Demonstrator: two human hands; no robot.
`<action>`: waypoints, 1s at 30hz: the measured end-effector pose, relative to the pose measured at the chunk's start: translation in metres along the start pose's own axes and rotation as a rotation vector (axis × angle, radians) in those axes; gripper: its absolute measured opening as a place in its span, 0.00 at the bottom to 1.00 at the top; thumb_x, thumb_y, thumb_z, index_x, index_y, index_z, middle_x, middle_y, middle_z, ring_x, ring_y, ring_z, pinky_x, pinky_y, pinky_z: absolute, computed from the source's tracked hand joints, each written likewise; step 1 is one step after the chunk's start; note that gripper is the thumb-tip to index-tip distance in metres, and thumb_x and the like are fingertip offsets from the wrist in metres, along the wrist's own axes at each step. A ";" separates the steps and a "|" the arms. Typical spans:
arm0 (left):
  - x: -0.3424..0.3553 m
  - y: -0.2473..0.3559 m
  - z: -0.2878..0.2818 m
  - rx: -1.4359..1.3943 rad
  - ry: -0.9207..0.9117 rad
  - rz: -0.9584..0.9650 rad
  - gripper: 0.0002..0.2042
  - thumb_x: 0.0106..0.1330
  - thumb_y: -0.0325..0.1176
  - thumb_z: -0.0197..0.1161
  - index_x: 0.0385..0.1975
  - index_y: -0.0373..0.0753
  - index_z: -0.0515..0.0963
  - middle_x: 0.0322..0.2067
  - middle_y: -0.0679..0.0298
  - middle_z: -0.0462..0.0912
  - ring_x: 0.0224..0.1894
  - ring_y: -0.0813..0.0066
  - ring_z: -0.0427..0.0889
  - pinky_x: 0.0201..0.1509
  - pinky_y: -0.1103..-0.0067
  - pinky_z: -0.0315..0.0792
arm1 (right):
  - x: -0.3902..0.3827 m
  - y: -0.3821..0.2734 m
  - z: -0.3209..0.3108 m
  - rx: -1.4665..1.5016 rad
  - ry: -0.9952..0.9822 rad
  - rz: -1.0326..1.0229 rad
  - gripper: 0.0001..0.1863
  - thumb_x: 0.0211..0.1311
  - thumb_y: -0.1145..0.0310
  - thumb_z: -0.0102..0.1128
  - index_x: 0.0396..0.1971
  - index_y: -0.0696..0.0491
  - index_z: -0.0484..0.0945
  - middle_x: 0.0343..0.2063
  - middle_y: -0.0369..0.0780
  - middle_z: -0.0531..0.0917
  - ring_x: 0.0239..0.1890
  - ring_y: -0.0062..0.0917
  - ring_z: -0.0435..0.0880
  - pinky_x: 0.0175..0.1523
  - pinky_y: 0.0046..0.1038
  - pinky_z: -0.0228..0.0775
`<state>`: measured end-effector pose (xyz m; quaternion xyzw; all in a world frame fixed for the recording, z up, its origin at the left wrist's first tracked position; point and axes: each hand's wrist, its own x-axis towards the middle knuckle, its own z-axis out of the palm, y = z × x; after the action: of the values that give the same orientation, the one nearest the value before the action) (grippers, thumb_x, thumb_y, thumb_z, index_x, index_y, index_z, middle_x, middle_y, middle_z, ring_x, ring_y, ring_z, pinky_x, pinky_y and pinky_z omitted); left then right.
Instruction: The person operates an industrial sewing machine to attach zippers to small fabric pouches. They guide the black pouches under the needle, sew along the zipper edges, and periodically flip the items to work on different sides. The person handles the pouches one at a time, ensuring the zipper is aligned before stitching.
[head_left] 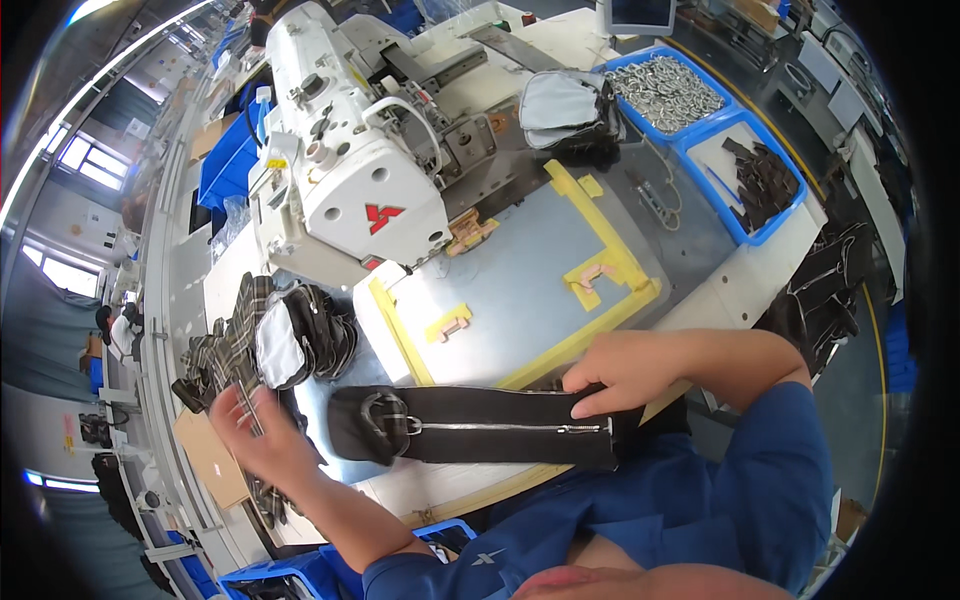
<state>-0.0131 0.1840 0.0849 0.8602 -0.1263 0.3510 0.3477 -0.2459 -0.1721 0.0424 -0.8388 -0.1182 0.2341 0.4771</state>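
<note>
A long black fabric panel [500, 443] with a silver zipper lies along the near edge of the table. At its left end sits a plaid fabric tab with a metal ring [387, 420]. My right hand [632, 372] grips the panel's far edge near its right end, thumb on top. My left hand [268, 440] is off to the left of the panel, somewhat blurred, with its fingers closed around a thin metal tool [246, 408] whose kind I cannot make out. Beside that hand lie plaid fabric pieces [238, 325] and a stack of black and grey pieces [300, 335].
A white industrial sewing machine [350, 180] stands beyond a clear plate [510, 290] edged with yellow tape. Blue trays hold metal hardware [668, 92] and dark strips [765, 180]. Another stack of grey-topped pieces [565, 108] sits behind the plate. Black zippered pieces [825, 285] hang at the right.
</note>
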 end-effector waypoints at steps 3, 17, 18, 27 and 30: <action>-0.022 0.048 0.022 -0.433 -0.891 0.174 0.28 0.57 0.35 0.83 0.58 0.35 0.81 0.52 0.56 0.86 0.54 0.61 0.84 0.63 0.69 0.73 | 0.000 -0.020 -0.012 0.105 -0.029 -0.066 0.15 0.75 0.59 0.63 0.39 0.58 0.83 0.24 0.44 0.84 0.26 0.35 0.81 0.34 0.36 0.70; 0.003 0.170 0.036 -1.357 -1.172 0.124 0.12 0.63 0.23 0.79 0.44 0.31 0.86 0.41 0.61 0.91 0.42 0.73 0.88 0.49 0.76 0.80 | 0.030 -0.009 -0.021 0.353 0.279 -0.806 0.34 0.60 0.65 0.81 0.64 0.62 0.80 0.63 0.46 0.84 0.64 0.34 0.83 0.70 0.38 0.71; 0.006 0.168 0.033 -1.381 -1.067 0.088 0.12 0.63 0.21 0.79 0.45 0.30 0.86 0.42 0.62 0.91 0.43 0.75 0.87 0.50 0.76 0.81 | 0.027 -0.020 -0.009 0.416 0.286 -0.684 0.33 0.59 0.71 0.82 0.64 0.62 0.81 0.63 0.46 0.85 0.65 0.34 0.84 0.73 0.37 0.71; 0.024 0.155 0.056 -1.458 -0.766 -0.094 0.18 0.72 0.21 0.67 0.60 0.25 0.80 0.52 0.50 0.89 0.52 0.62 0.90 0.59 0.70 0.83 | 0.024 -0.025 0.009 0.628 0.229 -0.400 0.27 0.64 0.66 0.79 0.60 0.61 0.82 0.52 0.41 0.90 0.52 0.22 0.86 0.58 0.29 0.78; 0.023 0.148 0.063 -1.445 -0.775 -0.229 0.15 0.73 0.22 0.67 0.58 0.26 0.80 0.51 0.49 0.89 0.49 0.63 0.91 0.55 0.70 0.86 | 0.021 -0.025 0.014 0.682 0.184 -0.334 0.24 0.70 0.64 0.75 0.59 0.61 0.83 0.52 0.41 0.90 0.52 0.22 0.85 0.58 0.29 0.78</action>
<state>-0.0321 0.0339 0.1444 0.4921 -0.3433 -0.1757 0.7805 -0.2347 -0.1400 0.0516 -0.6188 -0.1252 0.1030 0.7687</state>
